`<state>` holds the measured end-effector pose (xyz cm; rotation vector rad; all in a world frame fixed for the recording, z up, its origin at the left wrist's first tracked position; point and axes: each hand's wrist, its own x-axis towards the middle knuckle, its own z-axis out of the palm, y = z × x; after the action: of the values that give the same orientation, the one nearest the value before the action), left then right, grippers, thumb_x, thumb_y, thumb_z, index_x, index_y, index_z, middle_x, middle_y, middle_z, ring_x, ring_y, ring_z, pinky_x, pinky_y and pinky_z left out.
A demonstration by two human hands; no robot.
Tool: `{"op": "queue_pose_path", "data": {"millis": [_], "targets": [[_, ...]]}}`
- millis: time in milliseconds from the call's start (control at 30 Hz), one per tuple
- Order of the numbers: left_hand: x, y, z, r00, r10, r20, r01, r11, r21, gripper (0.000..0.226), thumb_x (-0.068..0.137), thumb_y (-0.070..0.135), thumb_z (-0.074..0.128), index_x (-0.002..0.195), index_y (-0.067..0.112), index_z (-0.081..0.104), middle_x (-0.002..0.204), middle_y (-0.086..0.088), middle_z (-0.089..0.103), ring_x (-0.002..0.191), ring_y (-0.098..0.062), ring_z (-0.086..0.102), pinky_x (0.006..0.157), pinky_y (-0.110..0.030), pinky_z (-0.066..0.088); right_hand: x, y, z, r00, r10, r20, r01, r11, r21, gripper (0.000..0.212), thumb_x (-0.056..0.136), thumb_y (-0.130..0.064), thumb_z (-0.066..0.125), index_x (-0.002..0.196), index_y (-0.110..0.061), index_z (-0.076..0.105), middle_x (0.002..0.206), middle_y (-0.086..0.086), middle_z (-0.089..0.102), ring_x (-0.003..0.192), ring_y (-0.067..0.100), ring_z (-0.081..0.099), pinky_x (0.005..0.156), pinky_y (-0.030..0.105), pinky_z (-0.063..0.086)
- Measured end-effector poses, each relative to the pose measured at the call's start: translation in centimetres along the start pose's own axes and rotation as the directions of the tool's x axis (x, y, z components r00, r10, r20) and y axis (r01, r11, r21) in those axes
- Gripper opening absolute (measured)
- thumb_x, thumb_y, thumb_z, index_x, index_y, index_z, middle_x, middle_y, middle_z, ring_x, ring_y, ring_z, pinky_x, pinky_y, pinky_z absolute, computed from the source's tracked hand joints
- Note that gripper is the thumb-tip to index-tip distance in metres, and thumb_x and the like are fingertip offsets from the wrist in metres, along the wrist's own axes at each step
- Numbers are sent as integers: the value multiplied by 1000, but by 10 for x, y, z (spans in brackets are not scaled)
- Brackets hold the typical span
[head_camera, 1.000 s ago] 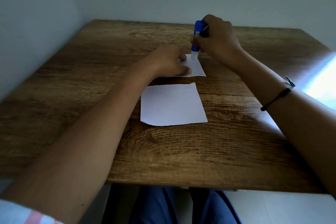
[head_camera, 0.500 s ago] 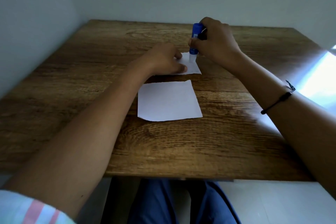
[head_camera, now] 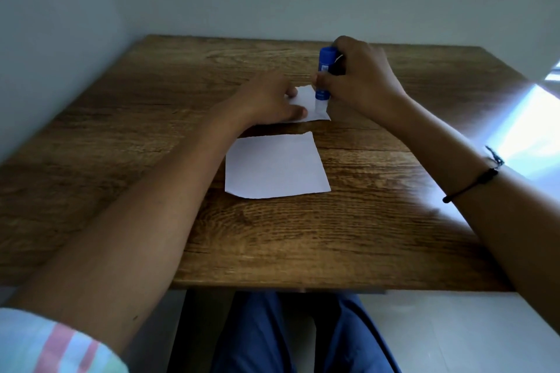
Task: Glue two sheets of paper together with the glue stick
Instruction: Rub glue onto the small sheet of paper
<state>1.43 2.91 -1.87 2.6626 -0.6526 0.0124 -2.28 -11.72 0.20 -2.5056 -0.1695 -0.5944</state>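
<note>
Since a moment ago, the glue stick has slid toward the near right corner of the far sheet, and its white tip now touches the paper there. The right hand is wrapped around the blue tube and holds it almost straight up. Just left of the glue stick, the left hand lies flat and open on the far sheet, pressing it down so it cannot slip; it holds nothing. Nearer than the glue stick, a little apart from the far sheet, the near sheet lies flat and bare on the wooden table, with nothing touching it. The step now looks like spreading glue on the far sheet. To do it well, I think the hand should rub with soft, even strokes that go all the way to the edges and corners. The flat hand should keep pressing, or the thin paper may bunch up or drag along with the sticky tip. Then the near sheet can go on top, edges lined up.
</note>
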Motion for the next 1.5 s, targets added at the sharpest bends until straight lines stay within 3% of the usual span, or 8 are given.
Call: {"op": "queue_pose_path", "data": {"millis": [467, 567, 667, 767, 867, 967, 1233, 1500], "targets": [[3, -5, 3, 999, 34, -19, -32, 996, 80, 52, 82, 44, 56, 123, 12, 54, 132, -11, 53, 114, -26, 49, 83, -31, 33, -7, -1, -7, 999, 32, -7, -32, 999, 17, 26, 77, -20, 65, 95, -3, 59, 83, 6, 56, 74, 16, 49, 64, 26, 39], [3, -6, 4, 998, 53, -39, -47, 988, 148, 53, 83, 50, 49, 109, 6, 62, 116, -16, 61, 99, -25, 54, 77, -32, 34, -7, 0, -10, 997, 66, -50, -61, 993, 101, 26, 79, -21, 64, 99, -5, 58, 88, 8, 61, 76, 18, 55, 65, 25, 46], [2, -6, 5, 995, 39, -92, -30, 995, 93, 46, 89, 40, 40, 84, 1, 65, 84, -17, 62, 70, -19, 50, 62, -29, 34, -6, 2, -12, 989, 122, -84, -106, 979, 174, 28, 81, -20, 63, 103, -4, 57, 99, 14, 65, 89, 25, 63, 79, 40, 54], [2, -8, 2, 996, 12, -85, -5, 997, 77, 35, 85, 31, 39, 74, 3, 57, 88, -19, 57, 70, -18, 43, 56, -30, 29, -4, 6, -12, 981, 169, -94, -143, 961, 237, 29, 82, -19, 64, 105, -3, 55, 100, 16, 64, 90, 28, 65, 78, 44, 55], [2, -10, 1, 997, 64, -53, -54, 984, 170, 14, 80, 28, 45, 81, 16, 52, 104, -19, 60, 84, -22, 44, 61, -29, 30, -2, 7, -12, 975, 189, -113, -154, 954, 258, 29, 82, -20, 65, 104, -4, 54, 99, 14, 64, 90, 28, 65, 78, 44, 55], [5, -12, 1, 994, 82, -67, -67, 976, 207, 38, 82, 33, 48, 97, 1, 62, 110, -21, 60, 93, -28, 52, 72, -31, 34, 1, 8, -13, 973, 193, -130, -153, 951, 268, 29, 82, -20, 64, 105, -4, 54, 98, 13, 64, 89, 28, 65, 78, 44, 55], [8, -17, 5, 959, 97, -268, 5, 935, 356, 70, 74, 71, 41, 100, 9, 61, 104, -14, 64, 95, -29, 55, 74, -37, 37, 14, 7, -9, 975, 182, -125, -147, 957, 250, 30, 83, -19, 64, 106, -4, 53, 102, 14, 63, 91, 28, 64, 79, 43, 55], [8, -22, 1, 986, 148, -83, -122, 959, 257, 65, 78, 61, 48, 125, 16, 49, 126, -11, 57, 110, -28, 52, 83, -34, 36, 20, 11, -3, 981, 155, -113, -129, 970, 208, 32, 82, -19, 64, 107, -2, 52, 102, 16, 64, 92, 30, 64, 80, 45, 54]]}}
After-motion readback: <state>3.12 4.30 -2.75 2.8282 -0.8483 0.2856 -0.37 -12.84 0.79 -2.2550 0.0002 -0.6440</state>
